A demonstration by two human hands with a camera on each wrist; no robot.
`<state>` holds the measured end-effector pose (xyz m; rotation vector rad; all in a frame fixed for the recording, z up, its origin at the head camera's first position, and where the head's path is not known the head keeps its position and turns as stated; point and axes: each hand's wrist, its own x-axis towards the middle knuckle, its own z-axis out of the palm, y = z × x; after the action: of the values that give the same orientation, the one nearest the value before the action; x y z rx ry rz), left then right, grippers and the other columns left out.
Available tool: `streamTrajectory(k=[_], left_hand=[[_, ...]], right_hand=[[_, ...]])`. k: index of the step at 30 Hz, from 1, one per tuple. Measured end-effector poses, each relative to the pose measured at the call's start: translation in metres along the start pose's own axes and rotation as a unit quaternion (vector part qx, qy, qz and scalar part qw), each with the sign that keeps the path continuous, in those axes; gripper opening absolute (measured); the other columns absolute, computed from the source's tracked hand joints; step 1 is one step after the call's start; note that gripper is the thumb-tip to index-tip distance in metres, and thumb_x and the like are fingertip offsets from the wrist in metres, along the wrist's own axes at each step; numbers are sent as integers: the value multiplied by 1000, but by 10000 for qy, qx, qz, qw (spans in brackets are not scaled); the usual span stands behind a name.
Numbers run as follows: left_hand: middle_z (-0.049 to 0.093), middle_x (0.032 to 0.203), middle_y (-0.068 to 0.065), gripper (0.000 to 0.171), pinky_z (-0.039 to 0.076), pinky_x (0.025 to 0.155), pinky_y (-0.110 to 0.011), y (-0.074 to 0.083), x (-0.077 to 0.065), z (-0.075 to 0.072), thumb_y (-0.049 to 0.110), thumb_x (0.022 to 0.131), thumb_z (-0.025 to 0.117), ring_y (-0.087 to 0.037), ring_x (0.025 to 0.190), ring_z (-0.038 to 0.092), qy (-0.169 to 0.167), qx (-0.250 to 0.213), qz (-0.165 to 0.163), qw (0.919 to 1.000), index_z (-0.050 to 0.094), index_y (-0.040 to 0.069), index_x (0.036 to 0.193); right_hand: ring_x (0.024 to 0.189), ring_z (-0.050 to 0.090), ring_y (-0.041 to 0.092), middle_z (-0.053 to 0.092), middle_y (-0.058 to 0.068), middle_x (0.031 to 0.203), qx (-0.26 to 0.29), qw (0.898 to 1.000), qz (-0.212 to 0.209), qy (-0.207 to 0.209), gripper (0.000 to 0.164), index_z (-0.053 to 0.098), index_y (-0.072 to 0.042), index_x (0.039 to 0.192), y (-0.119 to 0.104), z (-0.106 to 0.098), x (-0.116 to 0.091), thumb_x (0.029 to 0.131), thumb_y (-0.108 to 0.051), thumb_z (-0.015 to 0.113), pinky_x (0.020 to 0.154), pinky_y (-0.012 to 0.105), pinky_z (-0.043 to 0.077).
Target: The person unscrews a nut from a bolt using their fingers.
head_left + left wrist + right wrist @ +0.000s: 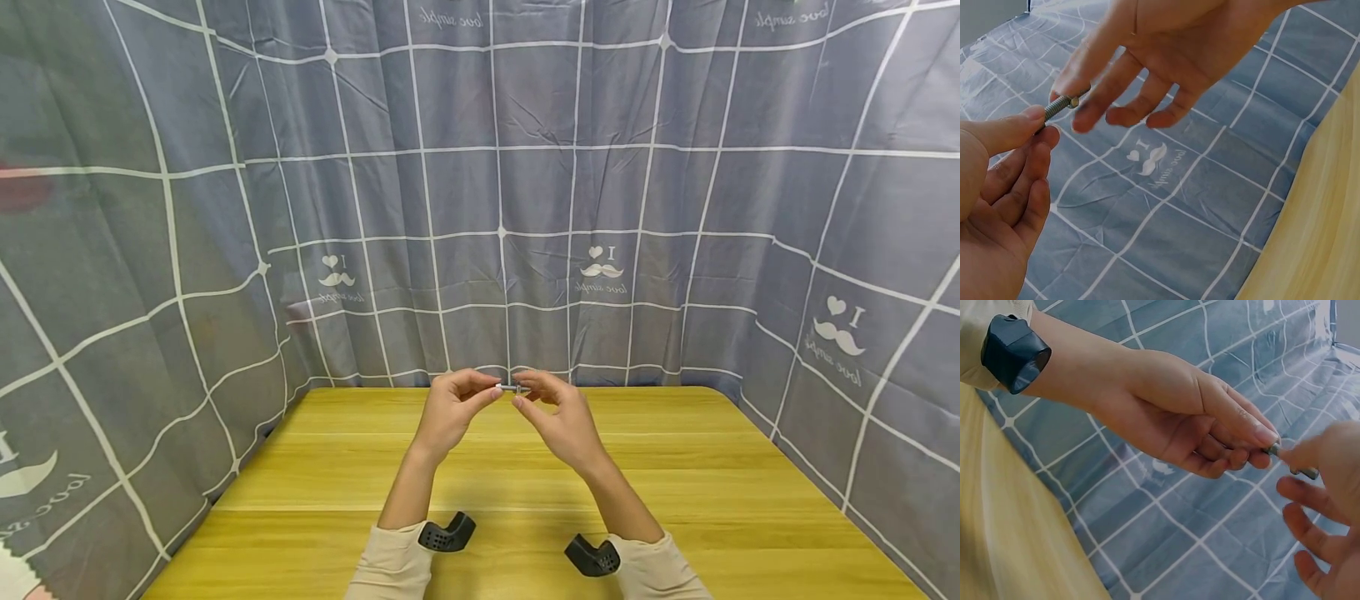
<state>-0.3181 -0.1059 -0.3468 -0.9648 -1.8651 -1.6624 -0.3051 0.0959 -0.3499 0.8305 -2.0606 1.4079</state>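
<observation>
Above the far part of the table, my left hand (447, 414) pinches one end of a small metal bolt (1056, 109) between thumb and fingertips. A nut (1074, 102) sits on the threaded shank, close to the free end, as the left wrist view shows. Around that end is my right hand (567, 422); its thumb lies against or just beside the bolt, and its fingers are spread loosely and slightly blurred. Thumb and index finger of the right hand stand apart, not closed on the nut. The left fingertips hide the bolt's held end.
Below the hands is a yellow wood-grain table (517, 492). A grey curtain (457, 192) with white grid lines hangs behind it and along both sides. Black wrist cameras, left (447, 533) and right (592, 556), sit at the beige sleeves.
</observation>
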Motion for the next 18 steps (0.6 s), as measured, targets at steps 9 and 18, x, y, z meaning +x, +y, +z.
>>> streamTrajectory(k=[9,18], left_hand=[[74,97,-20,12,59,82,-31,-1,0,0,-4,93,74,-19,86,72,-26,12,20,10000,75,-10,104],[74,97,-18,12,59,82,-31,1,0,0,-4,94,74,-18,87,71,-33,5,-39,10000,75,-10,103]], right_hand=[[98,67,25,73,7,107,186,9998,-75,75,18,75,-4,117,0,0,1,101,-10,70,90,54,55],[101,67,23,72,5,116,160,9998,38,55,24,73,-3,122,0,1,0,102,-14,70,91,50,55]])
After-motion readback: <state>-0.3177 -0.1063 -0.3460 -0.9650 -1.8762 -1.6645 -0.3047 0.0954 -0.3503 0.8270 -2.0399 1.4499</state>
